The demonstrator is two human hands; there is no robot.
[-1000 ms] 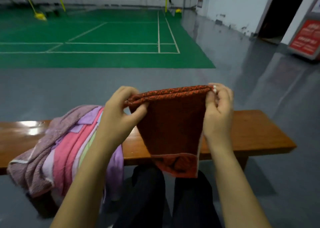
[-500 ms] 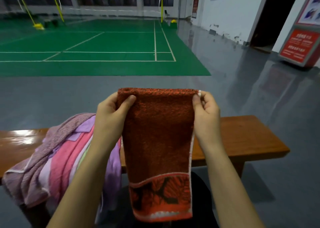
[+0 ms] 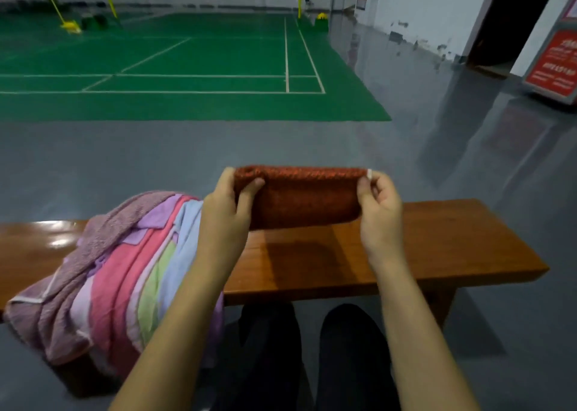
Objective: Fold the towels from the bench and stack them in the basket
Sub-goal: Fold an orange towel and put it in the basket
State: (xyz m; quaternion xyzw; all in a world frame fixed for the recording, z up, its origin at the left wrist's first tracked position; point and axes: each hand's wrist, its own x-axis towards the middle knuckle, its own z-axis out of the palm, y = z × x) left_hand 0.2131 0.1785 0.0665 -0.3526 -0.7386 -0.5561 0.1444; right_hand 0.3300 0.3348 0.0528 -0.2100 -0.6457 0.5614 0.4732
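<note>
Fingers [image 3: 249, 186] of both your hands are pinching the folded red towel's [image 3: 299, 198] top corners, holding it above the bench's [image 3: 437, 242] far edge; if either pinch is loosening, the layers could be sliding apart.

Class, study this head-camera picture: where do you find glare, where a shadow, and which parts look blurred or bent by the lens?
Head view: glare whitens the left end of the bench; the red towel, pinched by left hand and right hand, throws a dark shadow on the bench top beneath; the striped towel pile and forearms look soft; the wide lens bows the bench edge and the court lines.
</note>
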